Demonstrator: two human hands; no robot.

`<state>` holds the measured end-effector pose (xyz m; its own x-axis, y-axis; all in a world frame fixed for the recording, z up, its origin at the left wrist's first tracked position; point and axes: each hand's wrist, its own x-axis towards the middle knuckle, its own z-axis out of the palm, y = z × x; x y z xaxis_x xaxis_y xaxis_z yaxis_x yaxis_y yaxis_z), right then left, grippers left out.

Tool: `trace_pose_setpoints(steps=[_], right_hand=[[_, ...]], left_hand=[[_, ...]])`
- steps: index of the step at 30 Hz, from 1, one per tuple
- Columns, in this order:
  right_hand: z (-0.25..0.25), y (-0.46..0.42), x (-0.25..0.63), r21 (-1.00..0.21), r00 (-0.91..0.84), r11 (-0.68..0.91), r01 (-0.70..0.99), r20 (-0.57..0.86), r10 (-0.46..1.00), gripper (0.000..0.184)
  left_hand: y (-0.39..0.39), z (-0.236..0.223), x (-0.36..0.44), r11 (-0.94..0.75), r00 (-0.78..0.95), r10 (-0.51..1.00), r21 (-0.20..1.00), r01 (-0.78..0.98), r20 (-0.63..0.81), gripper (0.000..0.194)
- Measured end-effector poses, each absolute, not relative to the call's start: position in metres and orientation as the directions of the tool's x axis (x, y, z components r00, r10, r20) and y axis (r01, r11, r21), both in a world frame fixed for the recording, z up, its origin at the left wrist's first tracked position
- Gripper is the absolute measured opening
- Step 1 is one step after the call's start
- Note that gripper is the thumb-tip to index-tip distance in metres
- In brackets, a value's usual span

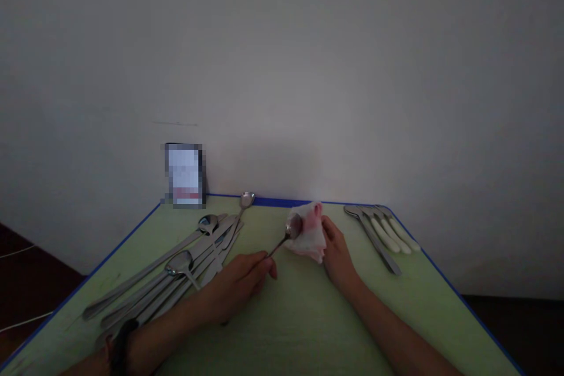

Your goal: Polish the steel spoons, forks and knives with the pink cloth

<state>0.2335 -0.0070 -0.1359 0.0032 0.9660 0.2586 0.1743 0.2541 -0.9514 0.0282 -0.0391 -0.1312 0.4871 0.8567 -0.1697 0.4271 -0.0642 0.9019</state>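
Observation:
My left hand [247, 279] is closed around the handle of a metal spoon [294, 227], whose bowl points away to the upper right. Behind and beside that bowl is a thin white and pink cloth [312, 238], perhaps a tissue; the bowl appears to touch it. The cloth's right side is pinched in my right hand [337, 252], with part of the fingers hidden behind it. Left of my left hand lies a loose pile of metal cutlery [176, 270], with several spoons and long flat handles overlapping. My left forearm covers part of this pile.
At the right, a metal spoon [372, 241] lies beside several pieces with cream handles [392, 232]. A phone-like device [184, 176] with a blurred screen leans on the wall [282, 70] at the back left. Blue edging borders the green table [282, 329].

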Motion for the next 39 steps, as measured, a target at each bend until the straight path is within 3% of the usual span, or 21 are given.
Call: trace_pose_setpoints(steps=[6,10,14,20,28,33,39], right_hand=[[-0.136,-0.006,0.230,-0.979,-0.108,0.133,-0.153,0.150,0.983,0.036],[-0.137,-0.004,0.233,-0.980,-0.229,0.061,-0.192,0.105,0.968,0.031],[-0.138,-0.003,0.238,-0.977,-0.240,0.013,-0.213,0.065,0.968,0.027],[-0.139,-0.003,0.243,-0.877,-0.324,-0.142,-0.460,0.016,0.946,0.024],[-0.137,0.006,0.245,-0.733,-0.277,-0.161,-0.661,0.039,0.960,0.021],[-0.136,0.008,0.244,-0.721,-0.262,-0.214,-0.659,-0.046,0.964,0.012],[-0.139,0.005,0.239,-0.870,-0.284,-0.081,-0.486,0.069,0.956,0.025]], left_hand=[[-0.043,-0.120,0.029,-0.194,0.526,0.840,0.829,0.525,-0.136,0.040],[-0.043,-0.119,0.027,-0.225,0.548,0.825,0.810,0.541,-0.136,0.039],[-0.043,-0.123,0.026,-0.178,0.551,0.824,0.864,0.472,-0.131,0.040],[-0.037,-0.126,0.025,0.050,0.573,0.795,0.964,0.263,-0.197,0.050],[-0.035,-0.134,0.029,0.176,0.480,0.849,0.975,0.139,-0.221,0.035],[-0.040,-0.133,0.032,0.033,0.462,0.876,0.974,0.224,-0.136,0.032],[-0.040,-0.134,0.031,-0.184,0.422,0.906,0.875,0.448,-0.026,0.033]])
